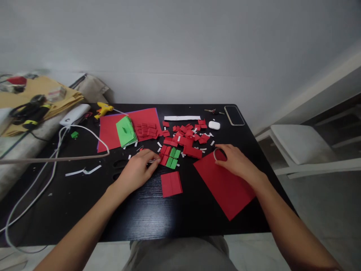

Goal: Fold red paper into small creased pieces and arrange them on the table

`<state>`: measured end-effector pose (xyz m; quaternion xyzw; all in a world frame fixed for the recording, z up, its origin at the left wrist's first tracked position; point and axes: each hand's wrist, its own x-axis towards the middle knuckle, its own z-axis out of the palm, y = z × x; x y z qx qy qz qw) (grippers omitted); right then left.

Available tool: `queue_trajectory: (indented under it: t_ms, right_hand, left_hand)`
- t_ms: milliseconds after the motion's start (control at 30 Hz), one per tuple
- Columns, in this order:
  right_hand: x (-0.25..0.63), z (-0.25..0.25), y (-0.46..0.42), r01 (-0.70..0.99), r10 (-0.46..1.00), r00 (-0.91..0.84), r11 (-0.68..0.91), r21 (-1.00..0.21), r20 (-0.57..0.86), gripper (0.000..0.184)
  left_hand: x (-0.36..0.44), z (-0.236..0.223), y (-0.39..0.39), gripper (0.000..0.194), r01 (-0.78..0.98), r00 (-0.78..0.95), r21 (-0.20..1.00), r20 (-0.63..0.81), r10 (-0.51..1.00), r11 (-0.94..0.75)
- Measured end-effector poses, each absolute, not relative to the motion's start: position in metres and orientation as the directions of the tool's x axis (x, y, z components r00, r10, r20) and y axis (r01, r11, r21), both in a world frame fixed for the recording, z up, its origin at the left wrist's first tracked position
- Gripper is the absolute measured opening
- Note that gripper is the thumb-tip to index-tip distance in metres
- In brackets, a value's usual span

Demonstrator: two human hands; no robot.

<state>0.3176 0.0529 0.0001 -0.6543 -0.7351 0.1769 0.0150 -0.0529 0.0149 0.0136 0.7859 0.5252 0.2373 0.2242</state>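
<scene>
My left hand is closed at the left edge of a red and green folded paper piece, thumb and forefinger meeting there. Partly under this hand lie scissors, their black handles showing to its left. In my right hand is a pale ring that looks like a roll of tape, gripped between thumb and fingers. That hand is over a large red paper sheet. A small stack of red paper squares lies between the hands.
Beyond the hands are scattered red folded pieces, a white paper strip, an earbud case, and a phone. Green paper rests on red sheets near a yellow glue gun. White cables cross the left side.
</scene>
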Motion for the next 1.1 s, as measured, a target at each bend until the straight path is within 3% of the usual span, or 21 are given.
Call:
queue_trajectory:
  t_ms: [100,167,267,367,467,533,700,833,900,1100]
  right_hand:
    - [0.316,0.007,0.051,0.931,0.988,-0.136,0.104,-0.349,-0.070,0.053]
    - [0.310,0.017,0.047,0.861,0.991,-0.118,0.135,-0.491,0.064,0.055]
    - [0.294,0.034,0.038,0.520,0.973,-0.192,0.210,-0.828,0.127,0.055]
    - [0.276,0.042,0.030,0.200,0.948,-0.295,0.183,-0.963,0.119,0.043]
    - [0.263,0.035,0.027,0.080,0.938,-0.340,0.106,-0.991,0.073,0.040]
    - [0.256,0.028,0.028,0.057,0.935,-0.350,0.077,-0.995,0.053,0.038]
    - [0.242,0.024,0.030,-0.010,0.905,-0.424,0.044,-0.999,0.044,0.035]
    - [0.239,0.029,0.027,0.009,0.866,-0.498,0.061,-0.998,0.049,0.056]
    - [0.240,0.031,0.024,0.044,0.862,-0.500,0.118,-0.992,0.081,0.066]
    - [0.242,0.032,0.017,0.114,0.861,-0.483,0.243,-0.963,0.160,0.070]
  left_hand:
    - [-0.038,0.018,0.018,0.024,0.675,0.362,0.619,0.196,0.911,-0.402]
    - [-0.034,0.021,0.020,0.025,0.669,0.351,0.614,0.237,0.906,-0.420]
    - [-0.045,0.027,0.023,0.027,0.739,0.297,0.557,0.236,0.925,-0.379]
    - [-0.077,0.028,0.021,0.025,0.877,0.248,0.408,0.072,0.966,-0.256]
    - [-0.112,0.021,0.011,0.020,0.954,0.218,0.222,-0.062,0.974,-0.199]
    - [-0.130,0.013,0.005,0.019,0.961,0.219,0.190,-0.080,0.972,-0.201]
    - [-0.153,-0.004,0.002,0.029,0.951,0.220,0.242,-0.089,0.971,-0.194]
    - [-0.159,-0.005,0.005,0.031,0.921,0.258,0.332,-0.134,0.957,-0.202]
    - [-0.161,-0.001,0.003,0.031,0.921,0.260,0.333,-0.143,0.955,-0.201]
    - [-0.186,0.024,-0.023,0.028,0.954,0.132,0.293,-0.203,0.970,-0.068]
